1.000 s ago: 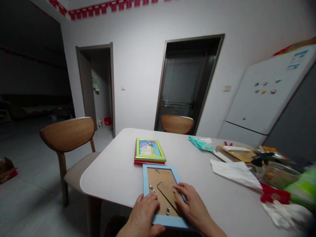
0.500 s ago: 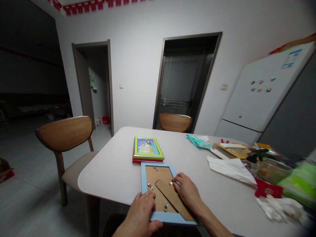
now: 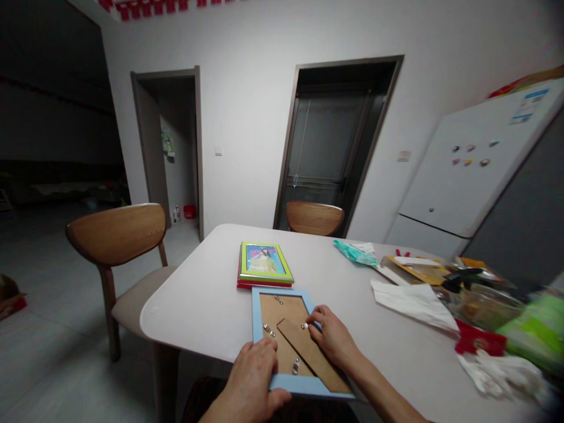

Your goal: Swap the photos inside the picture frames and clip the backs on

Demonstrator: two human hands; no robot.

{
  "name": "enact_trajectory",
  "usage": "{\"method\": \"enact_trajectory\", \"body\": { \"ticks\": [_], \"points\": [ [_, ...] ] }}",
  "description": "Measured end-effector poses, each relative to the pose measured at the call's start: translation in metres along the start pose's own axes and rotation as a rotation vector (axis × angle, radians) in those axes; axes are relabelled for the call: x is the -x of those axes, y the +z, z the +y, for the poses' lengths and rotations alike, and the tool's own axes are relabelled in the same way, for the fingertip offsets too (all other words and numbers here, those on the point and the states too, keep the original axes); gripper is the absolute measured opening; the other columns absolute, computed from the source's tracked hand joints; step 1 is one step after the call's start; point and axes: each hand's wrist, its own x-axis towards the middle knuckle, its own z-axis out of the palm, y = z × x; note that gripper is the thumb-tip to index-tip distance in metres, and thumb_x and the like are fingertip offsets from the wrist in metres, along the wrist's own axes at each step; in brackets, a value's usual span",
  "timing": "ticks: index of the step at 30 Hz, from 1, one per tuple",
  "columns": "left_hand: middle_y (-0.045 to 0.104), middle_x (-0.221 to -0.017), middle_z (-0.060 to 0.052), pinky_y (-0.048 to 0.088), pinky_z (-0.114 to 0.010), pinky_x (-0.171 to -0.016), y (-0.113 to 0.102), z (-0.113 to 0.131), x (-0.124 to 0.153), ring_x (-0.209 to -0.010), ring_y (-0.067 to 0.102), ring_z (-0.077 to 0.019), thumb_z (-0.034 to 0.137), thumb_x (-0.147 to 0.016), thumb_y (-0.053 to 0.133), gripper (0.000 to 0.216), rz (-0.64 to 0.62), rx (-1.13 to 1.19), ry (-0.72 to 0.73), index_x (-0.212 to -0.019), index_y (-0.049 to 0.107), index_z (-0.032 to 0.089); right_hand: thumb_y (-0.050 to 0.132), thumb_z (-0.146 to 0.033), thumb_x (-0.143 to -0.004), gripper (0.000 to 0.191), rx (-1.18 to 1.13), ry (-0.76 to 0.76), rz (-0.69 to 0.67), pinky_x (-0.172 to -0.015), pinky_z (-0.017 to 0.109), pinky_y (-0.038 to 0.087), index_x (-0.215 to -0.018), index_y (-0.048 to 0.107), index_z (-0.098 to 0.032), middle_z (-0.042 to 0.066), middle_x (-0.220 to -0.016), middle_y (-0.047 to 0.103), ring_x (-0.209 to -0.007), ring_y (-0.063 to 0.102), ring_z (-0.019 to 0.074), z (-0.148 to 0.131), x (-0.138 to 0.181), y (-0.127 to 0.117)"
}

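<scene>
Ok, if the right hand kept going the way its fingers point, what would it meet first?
The right hand points away and leftward. Its fingertips sit right by a metal tab on the back of the blue frame, so probably that tab first.

Single view, worn on the person's head at the near edge of the tabletop [image 3: 207, 305], facing forward across the room and tipped only slightly down. Closest in, right at the bottom border, are the left hand [image 3: 253, 376] and right hand [image 3: 333, 339] on the blue picture frame [image 3: 255, 329], forearms cut off by the edge. The wide lens takes in plenty: the tabletop runs away to the far chair [image 3: 315, 217] and the dark doorway [image 3: 335, 135] straight ahead, with the fridge [image 3: 476, 176] leaning in on the right, a wooden chair [image 3: 117, 232] on the left and red ceiling trim [image 3: 145, 7] just clipped at the top.
</scene>
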Motion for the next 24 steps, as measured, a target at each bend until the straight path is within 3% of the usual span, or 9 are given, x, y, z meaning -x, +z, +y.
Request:
{"method": "enact_trajectory", "body": {
  "ticks": [7, 13, 18, 21, 24],
  "points": [
    [0.044, -0.123, -0.005, 0.023, -0.035, -0.097, -0.002, 0.002, 0.001, -0.115, 0.035, -0.0197, 0.033, -0.063, 0.063, 0.032, 0.003, -0.015, 0.008, -0.091, 0.054, 0.020, 0.043, -0.020, -0.068, 0.014, -0.042, -0.028, -0.008, -0.075, 0.025, 0.037, -0.062, 0.055, -0.019, 0.005, -0.085, 0.051, -0.080, 0.050, 0.0147, 0.002, 0.004, -0.002],
    [0.045, -0.123, -0.007, 0.026, -0.034, -0.097, -0.008, 0.004, 0.000, -0.113, 0.037, -0.0204, 0.033, -0.060, 0.065, 0.035, -0.019, -0.018, -0.006, -0.089, 0.055, 0.018, 0.042, -0.027, -0.073, 0.022, 0.022, -0.017, 0.007, -0.080, 0.026, 0.034, -0.072, 0.062, -0.019, 0.006, -0.092, 0.055, -0.087, 0.049, 0.0170, 0.002, 0.002, -0.002],
    [0.045, -0.123, -0.006, 0.027, -0.032, -0.097, -0.012, 0.004, 0.001, -0.113, 0.038, -0.0192, 0.031, -0.059, 0.067, 0.037, -0.044, -0.030, -0.006, -0.091, 0.054, 0.018, 0.039, -0.028, -0.077, 0.027, 0.153, 0.000, 0.048, -0.074, 0.027, 0.034, -0.086, 0.064, -0.022, 0.006, -0.088, 0.061, -0.084, 0.050, 0.0180, -0.022, -0.022, 0.011],
    [0.042, -0.126, -0.005, 0.026, -0.033, -0.098, -0.013, 0.001, 0.001, -0.116, 0.035, -0.0199, 0.030, -0.058, 0.068, 0.037, -0.071, -0.033, -0.005, -0.091, 0.055, 0.019, 0.042, -0.027, -0.076, 0.024, 0.149, -0.003, 0.031, -0.070, 0.025, 0.033, -0.083, 0.065, -0.024, 0.005, -0.084, 0.063, -0.080, 0.052, 0.0165, -0.036, -0.043, 0.025],
    [0.040, -0.127, -0.007, 0.024, -0.034, -0.099, -0.011, -0.003, 0.000, -0.117, 0.033, -0.0205, 0.030, -0.058, 0.069, 0.052, -0.086, -0.027, 0.004, -0.105, 0.049, 0.019, 0.045, -0.026, -0.074, 0.022, 0.141, 0.012, 0.010, -0.064, 0.022, 0.034, -0.075, 0.066, -0.022, 0.005, -0.078, 0.065, -0.073, 0.054, 0.0145, -0.043, -0.059, 0.037]
  ]
}}
